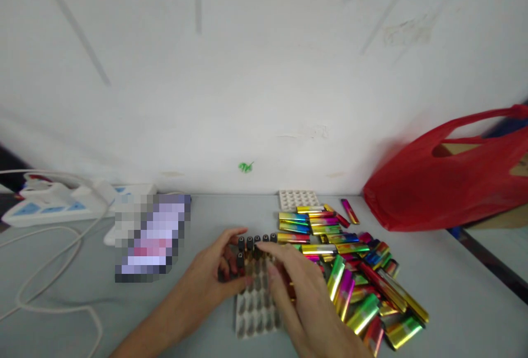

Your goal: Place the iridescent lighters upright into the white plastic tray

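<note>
Head view: tray point(258, 322) between left hand point(208, 270) and right hand point(307, 286), long axis running away from the body.
Left fingers spread beside black-topped pieces point(241, 243); right grip cannot be told, shiny tubes point(363, 314) rightward.

My makeshift work corner against a scuffed wall

I can't tell whether this is a home or a small workshop: a plain grey tabletop point(206, 215) meets a marked white wall point(264, 83), with a crowded power strip point(45, 209), loose white cable point(53, 309) and a red carrier bag point(449, 182) around me.
</note>
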The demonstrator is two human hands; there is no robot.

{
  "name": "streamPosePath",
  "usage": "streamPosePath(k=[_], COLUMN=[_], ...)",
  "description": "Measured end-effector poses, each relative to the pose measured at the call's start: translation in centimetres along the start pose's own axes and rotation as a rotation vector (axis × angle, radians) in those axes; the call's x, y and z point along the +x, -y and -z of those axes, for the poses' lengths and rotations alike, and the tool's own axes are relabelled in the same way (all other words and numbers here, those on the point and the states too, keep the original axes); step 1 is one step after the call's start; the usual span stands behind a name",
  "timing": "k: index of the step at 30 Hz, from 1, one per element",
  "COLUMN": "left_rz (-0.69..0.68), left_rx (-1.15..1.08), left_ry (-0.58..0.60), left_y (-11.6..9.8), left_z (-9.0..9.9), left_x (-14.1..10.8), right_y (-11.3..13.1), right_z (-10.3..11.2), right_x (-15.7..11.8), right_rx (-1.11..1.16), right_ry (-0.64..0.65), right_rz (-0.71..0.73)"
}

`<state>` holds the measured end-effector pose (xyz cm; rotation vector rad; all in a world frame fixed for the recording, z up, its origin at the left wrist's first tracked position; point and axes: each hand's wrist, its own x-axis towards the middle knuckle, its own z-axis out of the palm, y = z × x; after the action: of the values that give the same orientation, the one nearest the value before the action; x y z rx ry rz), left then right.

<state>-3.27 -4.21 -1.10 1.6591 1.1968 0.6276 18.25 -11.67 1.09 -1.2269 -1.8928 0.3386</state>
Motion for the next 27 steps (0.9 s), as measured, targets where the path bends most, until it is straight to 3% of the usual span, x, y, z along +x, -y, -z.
streamPosePath(k=[4, 8, 15, 27], left_rz=[0.016, -0.007, 0.006, 0.003], left_rx=[0.004, -0.001, -0.013, 0.023], left_ry=[-0.005, -0.012, -0.019, -0.005], left_y=[-0.1, -0.1, 0.0, -0.2], left_z=[0.1, 0.3, 0.1, 0.3], left_x=[-0.2, -0.4, -0.1, -0.2], right_y=[-1.6, -4.5, -8.4, -8.8], right_z=[0.9, 2.6, 5.0, 5.0], right_x=[1.1, 2.7, 2.5, 2.4], right_rx=[-0.115, -0.477, -0.972, -1.003], right_ry=[-0.195, -0.304, -0.166, -0.041], right_rz=[-0.132, -0.227, -0.466, -0.471])
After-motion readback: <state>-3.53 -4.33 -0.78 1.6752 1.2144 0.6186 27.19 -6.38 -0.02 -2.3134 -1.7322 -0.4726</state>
